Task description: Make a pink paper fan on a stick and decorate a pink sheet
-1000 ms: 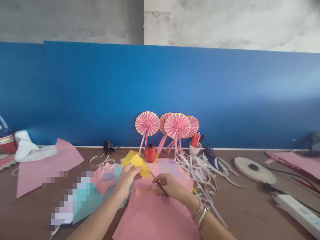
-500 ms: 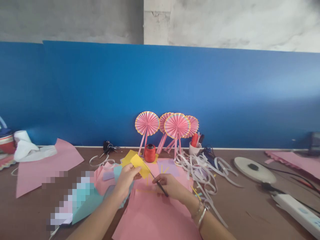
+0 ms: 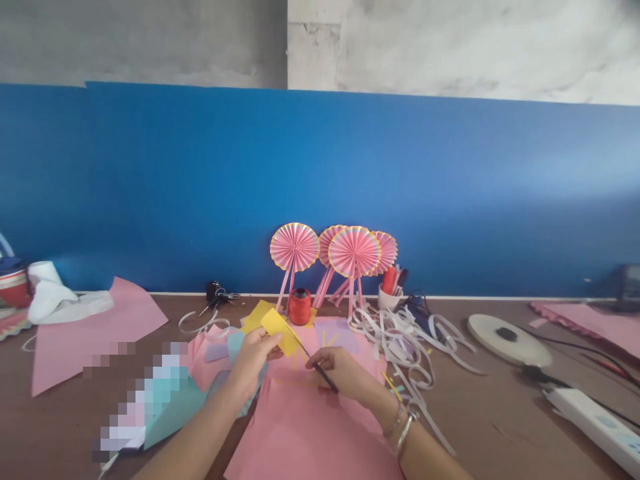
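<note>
My left hand (image 3: 253, 359) pinches a piece of yellow paper (image 3: 280, 332) between thumb and fingers, raised over the pink sheets. In my right hand (image 3: 340, 370) is a pair of scissors with dark handles (image 3: 326, 379); the fingers close around them. The blades point up and left, along the right edge of the yellow paper. Below both hands lies a stack of pink paper (image 3: 315, 433). Thin yellow strips (image 3: 327, 341) rest on purple paper (image 3: 345, 333) just beyond my right hand. A red thread spool (image 3: 300, 308) stands behind the yellow paper.
Pink pleated paper fans (image 3: 355, 251) stand against the blue partition (image 3: 200, 187). Curled white strips (image 3: 400, 340) and a white cup of pens (image 3: 389, 298) lie to the right, then a cream disc (image 3: 510, 339) and a power strip (image 3: 595, 423). Teal paper (image 3: 175, 407) lies left.
My right hand and the scissors have shifted very slightly. My left hand and the yellow paper look unmoved.
</note>
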Demonstrator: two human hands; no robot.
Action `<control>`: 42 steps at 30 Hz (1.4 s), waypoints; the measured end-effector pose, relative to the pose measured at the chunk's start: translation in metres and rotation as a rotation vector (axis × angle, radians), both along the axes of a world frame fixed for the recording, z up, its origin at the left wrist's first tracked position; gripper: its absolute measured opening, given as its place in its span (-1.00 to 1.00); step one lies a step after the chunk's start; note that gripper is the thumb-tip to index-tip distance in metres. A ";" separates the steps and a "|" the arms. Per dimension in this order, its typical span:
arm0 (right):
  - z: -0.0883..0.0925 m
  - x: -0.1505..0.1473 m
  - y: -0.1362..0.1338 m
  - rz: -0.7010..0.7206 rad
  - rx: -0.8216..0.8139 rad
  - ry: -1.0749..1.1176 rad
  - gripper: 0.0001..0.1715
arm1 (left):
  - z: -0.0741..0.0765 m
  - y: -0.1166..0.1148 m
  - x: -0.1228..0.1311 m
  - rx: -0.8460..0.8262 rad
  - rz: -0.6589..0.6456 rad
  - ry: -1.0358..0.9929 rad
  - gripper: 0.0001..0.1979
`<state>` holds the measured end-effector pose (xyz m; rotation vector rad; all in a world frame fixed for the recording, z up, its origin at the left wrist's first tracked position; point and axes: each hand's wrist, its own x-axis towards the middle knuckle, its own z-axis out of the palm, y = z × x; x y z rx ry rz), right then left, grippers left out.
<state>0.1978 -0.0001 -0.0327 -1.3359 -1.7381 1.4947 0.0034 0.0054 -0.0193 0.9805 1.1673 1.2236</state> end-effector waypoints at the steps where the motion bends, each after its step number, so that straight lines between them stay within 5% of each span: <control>1: 0.000 0.000 0.000 0.000 0.000 0.000 -0.71 | 0.000 0.000 0.000 -0.002 0.003 -0.004 -0.72; 42: 0.003 -0.004 -0.003 -0.055 -0.002 0.007 -0.73 | -0.006 -0.003 0.005 -0.113 -0.174 -0.131 -0.68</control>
